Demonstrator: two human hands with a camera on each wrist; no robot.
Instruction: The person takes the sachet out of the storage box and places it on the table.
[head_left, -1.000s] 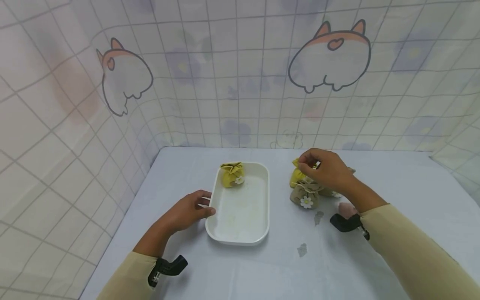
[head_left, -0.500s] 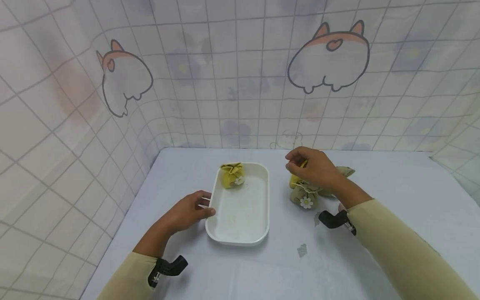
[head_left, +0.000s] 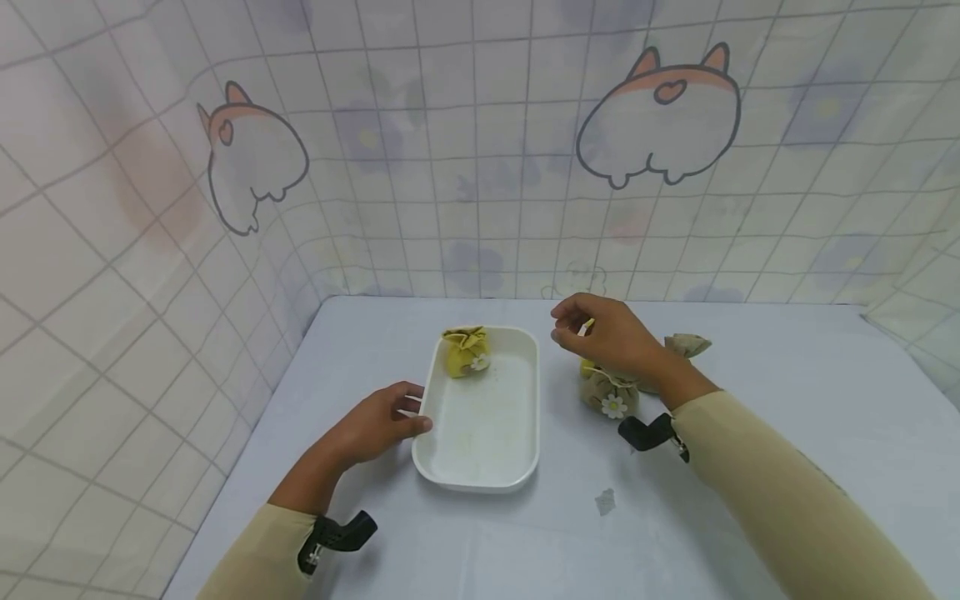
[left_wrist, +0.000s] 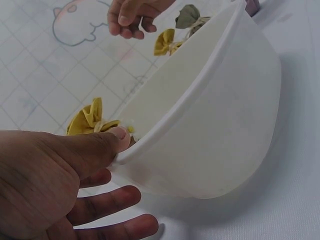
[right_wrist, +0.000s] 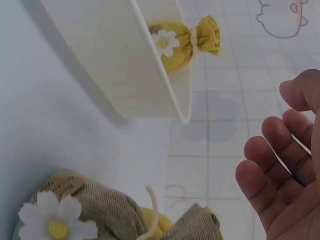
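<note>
My left hand (head_left: 386,422) holds the left rim of a white tray (head_left: 480,450), its thumb over the edge and the other fingers outside. Inside the tray's far left corner sits a yellow drawstring pouch (head_left: 467,354) with a white flower. My right hand (head_left: 607,333) hovers just right of the tray, fingers loosely bent and nothing between them in the right wrist view. Under and behind it are a brown pouch (head_left: 609,395) with a daisy, a second brown pouch (head_left: 686,344) and a yellow pouch (left_wrist: 164,42), all partly covered by the hand and forearm in the head view.
A small grey patch (head_left: 605,502) lies on the white-covered table (head_left: 540,550) near the front. Part of a dusky pink object (left_wrist: 252,6) shows past the tray in the left wrist view. A patterned curtain (head_left: 510,200) rises along the back and left sides.
My right hand has moved left from over the pouches toward the tray, uncovering more of the back brown pouch. My forearm now hides the pink object in the head view. My left hand stays put.
</note>
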